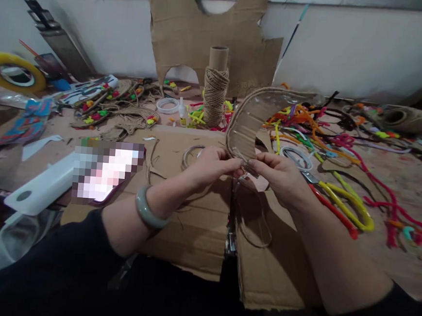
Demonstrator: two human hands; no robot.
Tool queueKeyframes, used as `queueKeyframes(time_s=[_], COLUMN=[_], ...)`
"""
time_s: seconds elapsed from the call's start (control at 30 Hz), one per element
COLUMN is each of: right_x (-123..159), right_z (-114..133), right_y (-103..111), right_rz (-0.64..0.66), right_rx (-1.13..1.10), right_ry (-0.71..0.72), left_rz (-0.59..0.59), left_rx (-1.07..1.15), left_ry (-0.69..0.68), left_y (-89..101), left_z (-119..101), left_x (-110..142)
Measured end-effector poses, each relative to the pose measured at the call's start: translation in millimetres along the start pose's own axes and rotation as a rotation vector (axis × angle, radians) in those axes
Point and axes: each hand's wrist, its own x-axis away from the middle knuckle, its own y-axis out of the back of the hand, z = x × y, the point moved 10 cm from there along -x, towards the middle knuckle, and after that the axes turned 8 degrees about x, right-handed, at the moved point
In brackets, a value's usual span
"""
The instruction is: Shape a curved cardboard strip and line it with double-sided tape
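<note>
Both my hands meet at the table's middle over a cardboard sheet (191, 224). My left hand (212, 165), with a pale green bangle on the wrist, pinches the lower end of a curved cardboard piece (252, 117) edged with jute twine. My right hand (279, 175) is closed on the same end from the right side. The curved piece arcs up and to the right, above the table. A loop of twine (191, 154) lies just left of my left hand.
A twine spool (215, 92) stands behind, before a cut cardboard panel (192, 25). Colourful pipe cleaners (343, 154) and red-and-yellow scissors (339, 202) lie right. A phone (103, 174), a white tool (44, 188), yellow tape (13, 72) and twine decorations (116, 106) lie left.
</note>
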Motion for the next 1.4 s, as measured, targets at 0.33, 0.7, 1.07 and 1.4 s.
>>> queueKeyframes(time_s=[0.33,0.7,1.07,1.4], right_x=[-1,-3,-4,-2], right_z=[-7,-6,-10,11], right_y=[1,6,2,63], right_rz=[0.028,-0.019,-0.010,-0.393], right_rx=[0.113,0.106,-0.057,-0.206], right_ry=[0.018,0.015,0.026,0.110], left_rz=[-0.140,-0.092,-0.081,-0.002], left_rx=[0.106,0.138,0.129,0.135], left_ry=[-0.101,-0.069,-0.052,0.104], left_y=[24.7,15.4,16.1,14.5], left_z=[4,1,2,10], left_x=[-11,-10,-8,-5])
